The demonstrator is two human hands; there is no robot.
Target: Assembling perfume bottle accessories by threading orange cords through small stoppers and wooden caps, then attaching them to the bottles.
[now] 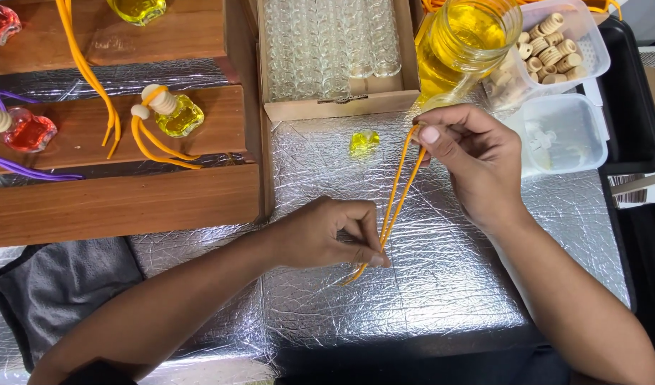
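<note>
Nearest, a dark grey cloth lies at the lower left on the crinkled silver foil mat that covers the table. Just above it, the left hand pinches the lower part of a doubled orange cord between thumb and fingertips, the cord's short ends poking out below onto the foil. The right hand clamps the cord's upper end the same way, so the two strands run taut and slanted between the hands. Beyond them, a small clear bottle of yellow liquid sits alone on the foil, close to the right thumb. To the left, stepped wooden shelves carry a yellow bottle with a wooden cap and orange cord and a red bottle with purple cord. Farther back stand a cardboard tray of empty glass bottles, a large glass jar of yellow liquid, a clear tub of wooden caps and a lidded plastic tub whose contents are hard to make out; the top edge cuts off further bottles.
</note>
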